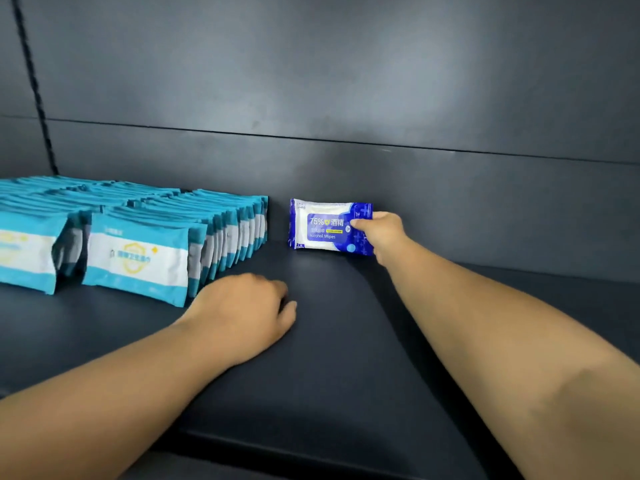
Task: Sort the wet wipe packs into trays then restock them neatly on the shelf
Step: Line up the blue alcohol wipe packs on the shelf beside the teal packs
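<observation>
The right hand (381,233) grips the blue pack (327,225) upright at the shelf (346,358) back, just beside the teal rows (138,237), seemingly stocked already. Blue row barely begun. The left hand (242,313) rests curled, empty.

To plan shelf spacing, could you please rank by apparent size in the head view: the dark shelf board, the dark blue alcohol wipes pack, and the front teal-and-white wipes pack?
1. Dark shelf board.
2. Front teal-and-white wipes pack, though it is nearer the camera.
3. Dark blue alcohol wipes pack.
</observation>
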Available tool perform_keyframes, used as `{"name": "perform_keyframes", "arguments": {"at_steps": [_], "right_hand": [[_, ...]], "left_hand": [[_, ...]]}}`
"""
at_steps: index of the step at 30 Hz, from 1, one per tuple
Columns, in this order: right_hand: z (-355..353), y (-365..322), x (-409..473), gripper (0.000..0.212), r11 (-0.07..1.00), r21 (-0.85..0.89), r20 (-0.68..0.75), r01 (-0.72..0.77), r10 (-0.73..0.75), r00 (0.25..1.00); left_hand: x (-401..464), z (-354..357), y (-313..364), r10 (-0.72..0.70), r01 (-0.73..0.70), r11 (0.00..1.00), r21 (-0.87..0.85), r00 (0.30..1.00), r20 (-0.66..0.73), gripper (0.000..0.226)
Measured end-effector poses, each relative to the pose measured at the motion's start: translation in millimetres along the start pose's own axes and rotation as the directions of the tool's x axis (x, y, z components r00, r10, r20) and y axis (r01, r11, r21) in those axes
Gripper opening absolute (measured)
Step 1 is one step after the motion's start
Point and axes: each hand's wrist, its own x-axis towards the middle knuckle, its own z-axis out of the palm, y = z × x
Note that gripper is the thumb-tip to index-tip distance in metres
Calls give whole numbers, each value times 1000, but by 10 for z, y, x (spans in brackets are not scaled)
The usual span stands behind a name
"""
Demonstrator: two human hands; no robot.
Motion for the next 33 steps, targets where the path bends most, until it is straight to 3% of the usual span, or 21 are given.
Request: {"name": "perform_keyframes", "arguments": {"at_steps": [7,18,22,24,27,33], "right_hand": [[58,139,132,19,985,-161,-108,68,-86,990],[80,213,183,16,963,-241,-110,122,-152,982],[-74,181,59,31,943,-318,-162,102,-161,974],[-192,135,-96,37,895,-433,-126,108,-179,976],[-445,7,-450,17,799,-567,-15,203,-256,967],[-1197,-310,-1483,13,582,-668,189,465,-471,862]], "left_hand": [[52,27,10,42,-40,995,95,999,-15,38],[60,52,-8,53,-50,994,99,998,-30,36],[55,52,-4,61,-56,992,111,997,-45,36],[43,34,-14,44,-41,992,120,999,-19,36],[-54,-80,32,6,-5,992,125,1000,-2,36],[-540,-485,495,-66,59,997,-48,985,-160,36]]}}
